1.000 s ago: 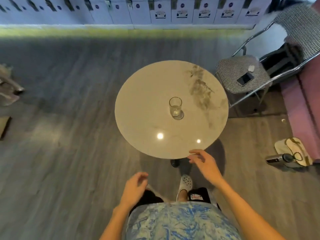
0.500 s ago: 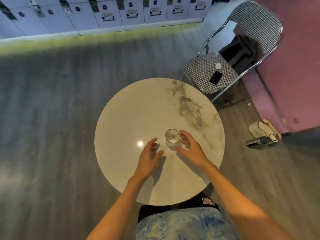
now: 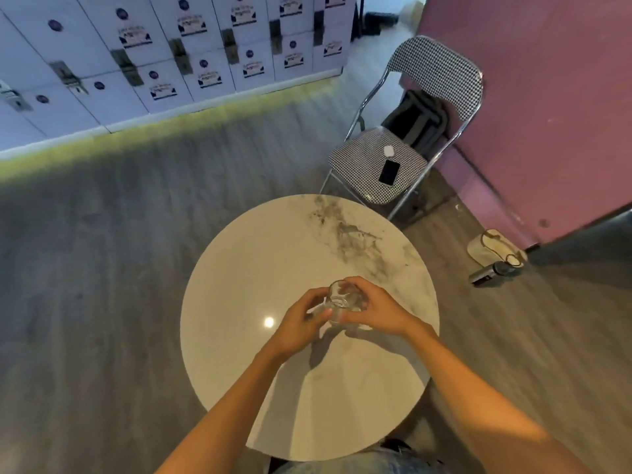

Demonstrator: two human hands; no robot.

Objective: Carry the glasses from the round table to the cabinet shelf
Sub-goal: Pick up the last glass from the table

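Note:
One clear drinking glass (image 3: 339, 299) is near the middle of the round white marble table (image 3: 246, 268). My left hand (image 3: 301, 323) wraps its left side and my right hand (image 3: 374, 311) wraps its right side, fingers curled around the wall. Whether the glass base still touches the tabletop is hidden by my fingers. No cabinet shelf is in view.
A checked folding chair (image 3: 369, 162) with a phone (image 3: 389, 172) on its seat stands just beyond the table on the right. White lockers (image 3: 205, 59) line the far wall. A pink wall (image 3: 547, 114) is on the right, with a bag and a dark bottle (image 3: 489, 273) on the floor.
I stepped up to the table. Both hands reached in from either side and closed around the glass, which a second ago stood alone.

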